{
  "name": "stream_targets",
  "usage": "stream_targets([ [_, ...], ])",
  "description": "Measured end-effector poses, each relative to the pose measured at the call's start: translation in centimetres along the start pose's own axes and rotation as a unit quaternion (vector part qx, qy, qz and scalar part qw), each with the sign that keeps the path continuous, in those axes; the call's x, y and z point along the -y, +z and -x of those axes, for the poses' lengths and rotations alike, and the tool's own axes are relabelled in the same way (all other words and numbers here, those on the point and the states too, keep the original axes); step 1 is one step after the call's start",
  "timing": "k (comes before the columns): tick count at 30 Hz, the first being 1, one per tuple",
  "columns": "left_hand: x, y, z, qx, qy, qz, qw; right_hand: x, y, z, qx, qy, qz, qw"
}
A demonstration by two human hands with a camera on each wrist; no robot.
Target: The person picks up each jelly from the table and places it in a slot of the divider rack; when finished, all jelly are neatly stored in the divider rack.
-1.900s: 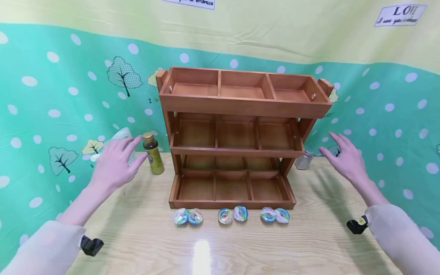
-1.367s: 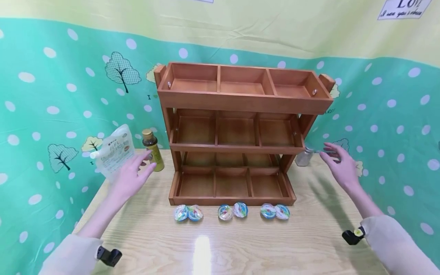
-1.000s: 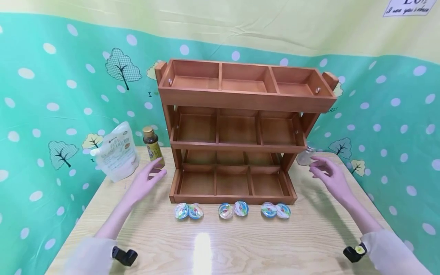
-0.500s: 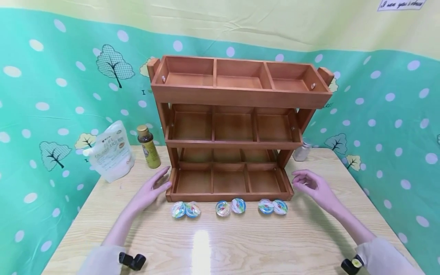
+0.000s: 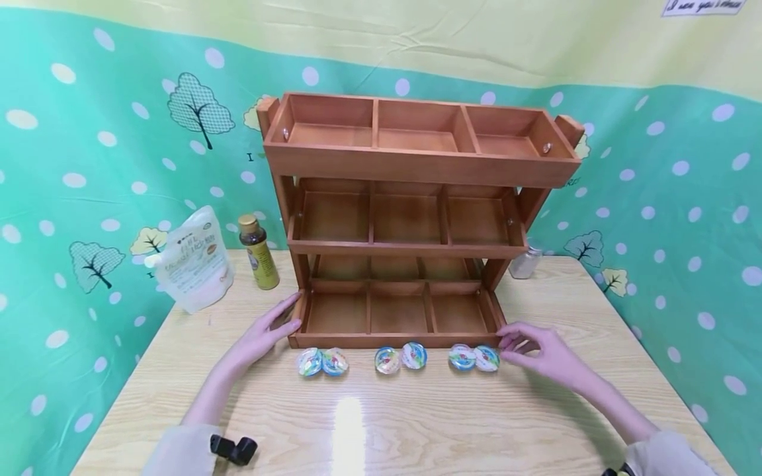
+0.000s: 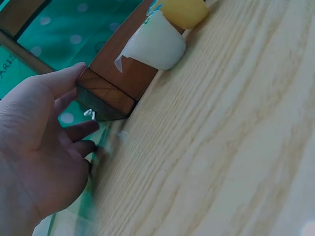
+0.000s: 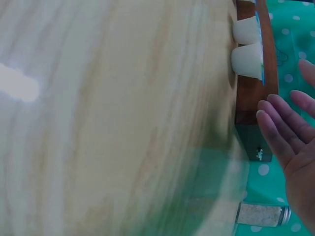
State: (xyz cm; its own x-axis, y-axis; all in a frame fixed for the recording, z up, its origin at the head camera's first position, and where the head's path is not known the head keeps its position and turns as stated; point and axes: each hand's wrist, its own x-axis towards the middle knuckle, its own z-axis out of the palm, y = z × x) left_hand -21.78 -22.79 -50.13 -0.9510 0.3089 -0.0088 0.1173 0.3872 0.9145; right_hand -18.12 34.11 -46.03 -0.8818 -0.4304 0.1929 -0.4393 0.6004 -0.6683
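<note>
A brown wooden three-tier rack (image 5: 417, 168) with divided trays stands at the table's back. In front of its bottom tray lie small lidded jelly cups in three pairs: a left pair (image 5: 335, 362), a middle pair (image 5: 413, 356) and a right pair (image 5: 462, 357). My left hand (image 5: 258, 337) rests at the bottom tray's left end, fingers extended; in the left wrist view its thumb lies at the wooden corner (image 6: 108, 91). My right hand (image 5: 544, 350) is at the tray's right front corner, beside the outermost right cup, fingers loosely bent. The right wrist view shows no cup between its fingers.
Left of the rack stand a white spouted pouch (image 5: 196, 261) and a gold-capped bottle (image 5: 259, 254). A small glass jar (image 5: 526, 263) with a silver lid stands at right behind the rack's foot. A patterned cloth (image 5: 77, 178) hangs behind the table.
Both hands have come down and inward from beside the rack's middle to the ends of its bottom tray. The head view has tilted downward. The cups and rack have not moved.
</note>
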Motion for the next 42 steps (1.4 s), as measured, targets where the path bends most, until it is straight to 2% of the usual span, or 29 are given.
stream_targets([
  [5,0.0,-0.2,0.0,0.005,-0.018,0.004,0.9998,0.1,0.6,0.0,0.025,-0.017,0.03,0.9991],
  [12,-0.2,-0.5,0.1,0.021,-0.027,0.015,0.9993,0.3,1.5,-0.1,0.027,-0.015,0.077,0.9965],
  [20,-0.2,-0.4,0.0,0.029,-0.041,0.029,0.9983,0.2,2.2,-0.2,0.025,-0.001,0.082,0.9963],
  [30,0.0,-0.5,-0.1,0.037,-0.044,0.031,0.9979,0.0,2.4,-0.2,0.032,0.011,0.074,0.9967],
  [36,0.1,-0.6,-0.1,0.037,-0.038,0.034,0.998,0.0,1.9,-0.2,0.048,0.038,0.068,0.9958],
  [42,0.1,-0.5,-0.2,0.037,-0.044,0.033,0.9978,0.2,0.9,0.0,0.063,0.036,0.066,0.9952],
])
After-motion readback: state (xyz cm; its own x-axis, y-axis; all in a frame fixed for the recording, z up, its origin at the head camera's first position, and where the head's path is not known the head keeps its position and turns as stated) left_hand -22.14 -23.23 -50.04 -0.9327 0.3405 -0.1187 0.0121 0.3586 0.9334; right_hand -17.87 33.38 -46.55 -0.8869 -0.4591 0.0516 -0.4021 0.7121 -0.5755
